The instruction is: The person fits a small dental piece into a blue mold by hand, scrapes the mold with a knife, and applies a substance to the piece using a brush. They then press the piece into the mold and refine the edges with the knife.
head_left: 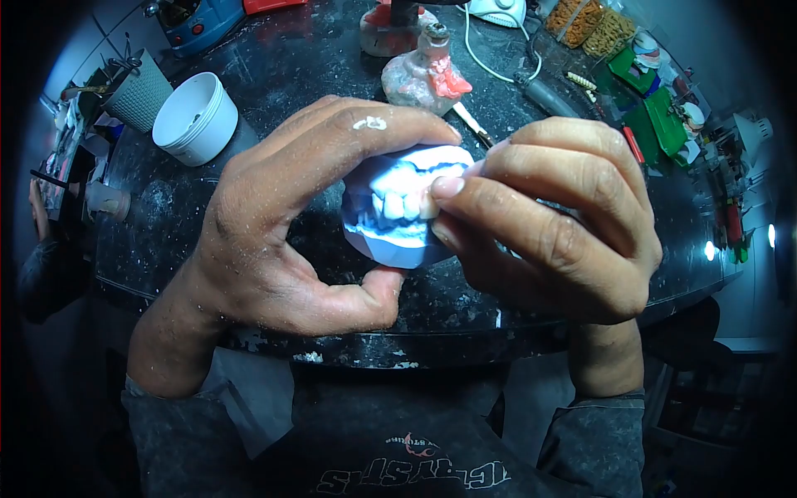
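Head view: pale-blue dental cast [397,241], white teeth [400,204], in L hand [282,224] grip; R hand [556,241] pinch-grip on teeth.

Dental lab workshop, plaster-dusted dark bench [531,311], tooth casts [425,76], white mixing tub [198,118], handpiece [544,94], scattered tools.

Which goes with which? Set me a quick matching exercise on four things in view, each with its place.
Things:
1 dental cast
2 white tub
3 grey cup
4 green trays

Places:
A right side of the bench
B top left, tools sticking out
C gripped in the left hand
D just right of the grey cup

Pairs: 1-C, 2-D, 3-B, 4-A
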Motion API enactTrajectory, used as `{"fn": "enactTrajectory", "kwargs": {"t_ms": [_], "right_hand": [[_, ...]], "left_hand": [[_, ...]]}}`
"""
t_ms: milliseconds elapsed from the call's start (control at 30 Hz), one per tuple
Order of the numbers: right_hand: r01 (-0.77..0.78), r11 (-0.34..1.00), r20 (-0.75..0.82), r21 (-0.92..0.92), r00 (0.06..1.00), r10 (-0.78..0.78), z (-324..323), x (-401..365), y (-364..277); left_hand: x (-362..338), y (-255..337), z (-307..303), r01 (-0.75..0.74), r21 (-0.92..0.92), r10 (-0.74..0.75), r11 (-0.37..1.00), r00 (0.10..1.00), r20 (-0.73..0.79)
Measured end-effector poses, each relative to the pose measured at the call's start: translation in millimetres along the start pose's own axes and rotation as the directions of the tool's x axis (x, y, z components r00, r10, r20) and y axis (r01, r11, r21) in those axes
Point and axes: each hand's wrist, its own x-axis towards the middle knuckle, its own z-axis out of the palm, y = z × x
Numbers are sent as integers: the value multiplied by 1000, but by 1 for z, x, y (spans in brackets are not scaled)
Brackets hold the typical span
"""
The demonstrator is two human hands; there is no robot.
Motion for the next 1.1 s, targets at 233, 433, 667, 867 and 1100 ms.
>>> {"fn": "enactTrajectory", "kwargs": {"t_ms": [233,433,667,867,1100], "right_hand": [[2,999,44,41,999,-4,-3,-1,3],[27,999,33,21,999,-28,-3,-1,3],[52,999,37,-9,998,-51,-2,-1,3],[38,999,48,-17,998,-37,-3,-2,0],[17,1000,47,-7,999,-16,-3,-3,-1]], "left_hand": [[-1,-1,1,10,-49,-10,999,1000,6],[-2,-2,1,-4,-43,4,999,1000,9],[-2,-1,1,11,-48,-10,999,1000,23],[-2,1,1,25,-38,-24,999,999,32],[-2,-1,1,8,-29,-7,1000,999,32]]}}
